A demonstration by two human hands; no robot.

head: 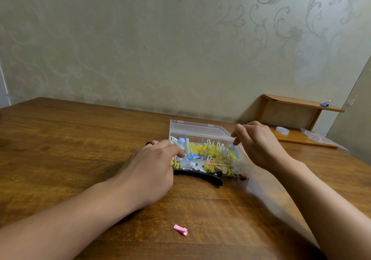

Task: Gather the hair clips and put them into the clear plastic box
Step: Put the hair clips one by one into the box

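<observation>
The box (200, 137) is kinda hard to read: it's clear plastic, so the walls mostly vanish and you just see a jumble of clips (208, 151) through them, yellow, blue, white, a bit of pink. Can't tell single clips apart or count them. The box's front right corner is a smear of motion blur, and its front left corner is hidden behind the left hand (152, 165). It sits mid-table with the lid (198, 128) hinged up at the back.

Left hand is at the box's left front corner, fingers curled, with one fingertip on the front rim; whether it's actually pinching a clip I can't tell, the fingertips are hidden. Right hand (259, 143) is at the box's right side, fingers bent and touching the rim there, blurry, so can't tell the grip on that one either.

A long black clip (208, 176) lies right against the box's front, partly under the left hand. A small pink clip (180, 229) sits well in front of the box, near the table's (70, 131) close edge, with bare wood all round it. Left of the box is lots of bare table. Right of the box, by the wall, stands a small wooden shelf (301, 103) with a blue binder clip (325, 103) on top.
</observation>
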